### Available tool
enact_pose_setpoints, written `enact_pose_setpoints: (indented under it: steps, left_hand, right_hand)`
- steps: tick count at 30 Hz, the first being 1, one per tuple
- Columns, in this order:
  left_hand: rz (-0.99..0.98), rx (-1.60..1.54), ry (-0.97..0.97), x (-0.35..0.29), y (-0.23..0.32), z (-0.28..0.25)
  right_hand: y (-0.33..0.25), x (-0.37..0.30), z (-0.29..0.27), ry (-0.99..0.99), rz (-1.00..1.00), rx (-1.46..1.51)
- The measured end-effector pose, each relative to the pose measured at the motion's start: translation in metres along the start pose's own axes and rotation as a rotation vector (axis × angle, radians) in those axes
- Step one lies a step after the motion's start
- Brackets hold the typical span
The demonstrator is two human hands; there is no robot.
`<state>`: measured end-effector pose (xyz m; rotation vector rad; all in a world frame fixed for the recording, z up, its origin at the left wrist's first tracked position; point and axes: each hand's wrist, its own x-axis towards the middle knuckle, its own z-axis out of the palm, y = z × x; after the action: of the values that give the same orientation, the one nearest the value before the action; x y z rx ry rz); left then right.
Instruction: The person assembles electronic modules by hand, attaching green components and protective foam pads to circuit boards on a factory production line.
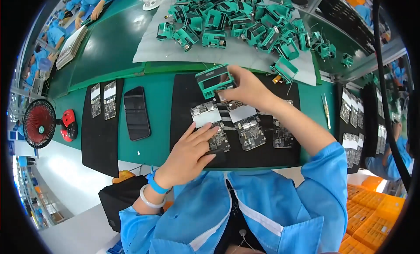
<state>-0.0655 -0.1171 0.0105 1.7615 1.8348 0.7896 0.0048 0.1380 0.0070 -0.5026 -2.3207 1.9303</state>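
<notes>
A green plastic frame (209, 94) with a dark rectangular window is pinched by my right hand (250, 91) over the far edge of the black mat (181, 105). It hangs just beyond a circuit board (206, 118) with a white label patch. My left hand (189, 154) rests on that board, fingers stretched out and spread across its near left side, partly hiding it. A second circuit board (250, 133) lies to its right, below my right wrist. Farther right, a third circuit board (282, 133) is partly covered by my right forearm.
Many green plastic frames (214, 18) are heaped on a white sheet (151, 52) at the back. A phone (137, 113), a small fan (39, 123) and more boards (110, 101) lie left. Tweezers (326, 110) and further boards (351, 106) are right. A co-worker's hand (97, 11) shows far left.
</notes>
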Motion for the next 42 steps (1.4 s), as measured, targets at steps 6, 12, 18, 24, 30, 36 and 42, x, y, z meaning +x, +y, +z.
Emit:
enact_pose_setpoints:
  steps: [6, 12, 18, 24, 30, 36, 42]
  left_hand:
    - [0.015, -0.113, -0.051, -0.006, -0.012, -0.004]
    - [0.062, -0.099, -0.028, -0.008, -0.017, -0.004]
    - [0.098, -0.134, -0.024, -0.005, -0.026, -0.005]
    - [0.089, -0.167, 0.016, -0.004, -0.026, -0.002]
    - [0.101, -0.165, 0.031, -0.005, -0.028, 0.001]
    - [0.061, -0.201, 0.056, -0.004, -0.023, 0.0]
    - [-0.024, -0.154, 0.367, 0.001, -0.003, -0.001]
  right_hand:
    - [0.021, 0.018, 0.031, -0.112, -0.215, 0.033]
    - [0.031, 0.016, 0.043, -0.024, -0.166, -0.075]
    - [0.031, 0.019, 0.046, -0.001, -0.172, -0.139]
    - [0.024, 0.015, 0.039, -0.039, -0.033, -0.033]
    - [0.035, 0.017, 0.044, -0.011, -0.117, -0.005]
    - [0.033, 0.015, 0.042, -0.046, -0.078, -0.012]
    - [0.021, 0.014, 0.038, -0.093, -0.029, -0.069]
